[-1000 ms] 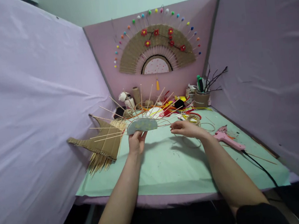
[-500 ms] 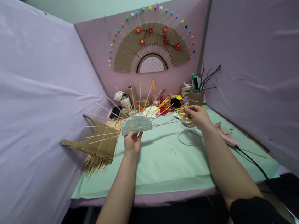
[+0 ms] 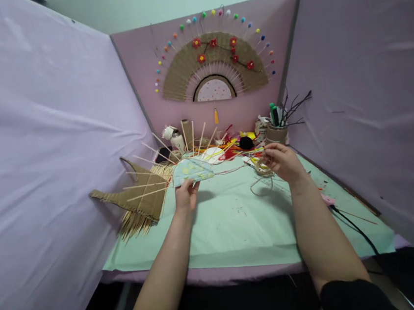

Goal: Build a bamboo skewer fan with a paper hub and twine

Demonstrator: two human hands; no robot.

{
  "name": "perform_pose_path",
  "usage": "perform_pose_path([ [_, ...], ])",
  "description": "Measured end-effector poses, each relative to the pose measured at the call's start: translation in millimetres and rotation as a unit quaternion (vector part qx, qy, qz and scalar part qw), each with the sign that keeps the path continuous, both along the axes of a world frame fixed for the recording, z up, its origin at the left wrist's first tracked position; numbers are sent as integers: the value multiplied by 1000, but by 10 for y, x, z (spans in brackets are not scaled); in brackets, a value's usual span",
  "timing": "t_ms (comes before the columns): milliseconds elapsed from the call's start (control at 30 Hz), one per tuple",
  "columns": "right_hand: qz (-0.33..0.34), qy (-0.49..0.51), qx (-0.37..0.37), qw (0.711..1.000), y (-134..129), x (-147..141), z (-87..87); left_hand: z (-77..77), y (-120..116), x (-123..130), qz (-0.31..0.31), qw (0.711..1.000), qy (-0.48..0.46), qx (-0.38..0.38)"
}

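My left hand (image 3: 186,195) grips the lower edge of a half-round fan base (image 3: 193,170) covered in pale blue, yellow-patterned material. Thin wooden sticks (image 3: 144,185) spread from it like rays. Off to the right, my right hand (image 3: 285,160) is closed in a pinch, with fingertips on a thin strand that looks like twine (image 3: 238,158) running back toward the fan. Just below those fingers lies a coil of twine (image 3: 263,167), with a loose loop on the table. The exact pinch point is too small to make out.
Brown corrugated cardboard (image 3: 140,195) and a bundle of sticks (image 3: 136,224) lie at left. A pink tool (image 3: 328,200) with a black cord is behind my right forearm. Craft supplies, a bottle (image 3: 177,141) and a pot of twigs (image 3: 277,134) line the back. A finished fan (image 3: 180,74) hangs above.
The fan base has tilted, its patterned face turning more upward. Both hands keep their holds, and the right hand is angled slightly differently. The whole view has shifted a little.
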State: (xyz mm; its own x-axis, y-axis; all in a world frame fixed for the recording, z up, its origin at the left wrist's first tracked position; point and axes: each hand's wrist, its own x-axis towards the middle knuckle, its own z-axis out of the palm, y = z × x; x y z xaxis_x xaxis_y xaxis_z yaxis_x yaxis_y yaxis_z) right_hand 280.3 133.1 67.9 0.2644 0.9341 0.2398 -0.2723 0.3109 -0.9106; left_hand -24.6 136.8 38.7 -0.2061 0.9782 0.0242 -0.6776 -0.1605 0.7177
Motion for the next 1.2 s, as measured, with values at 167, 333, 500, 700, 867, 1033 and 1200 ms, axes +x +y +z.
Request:
perform_pose_path([
  [167, 249, -273, -72, 926, -169, -147, 39, 12, 26, -42, 29, 999, -34, 2],
  [333, 174, -446, -40, 877, -100, -520, -82, 39, -30, -11, 5, 999, -52, -1],
  [500, 65, -349, 106, 929, -123, -1078, -229, 63, -168, 151, -54, 997, -50, 21],
  [700, -32, -329, 134, 934, -225, -1330, -261, 47, -297, 373, -79, 996, -24, 41],
  [867, -88, -297, 186, 932, -216, -1341, -257, -15, -335, 452, -46, 998, 19, 41],
  [1033, -113, -263, 294, 912, -237, -1298, -270, -87, -319, 431, -18, 996, 52, 63],
  [1200, -52, -282, 365, 886, -378, -1279, -243, -96, -279, 334, -15, 996, 66, 63],
])
